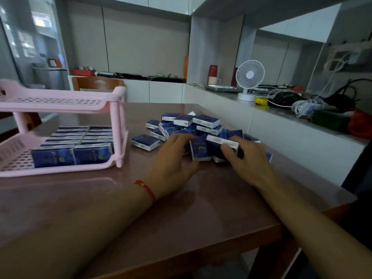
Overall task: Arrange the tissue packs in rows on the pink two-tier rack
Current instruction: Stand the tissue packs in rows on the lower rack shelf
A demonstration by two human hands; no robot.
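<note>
A pink two-tier rack (60, 101) stands at the table's left. Its lower tier holds two rows of upright dark blue tissue packs (80, 141); the upper tier shows nothing on it. A loose pile of blue tissue packs (193, 123) lies in the middle of the table. My left hand (175, 160) grips an upright pack (199, 149) at the pile's near edge, thumb and fingers round its left side. My right hand (247, 160) pinches a pack lying flat (220, 140) just right of it. One pack (146, 142) lies apart, between pile and rack.
The brown table (141, 208) ends at its right edge by a white counter (281, 125) carrying a small white fan (248, 79), cables and a yellow object. A wooden chair (96, 82) stands behind the rack.
</note>
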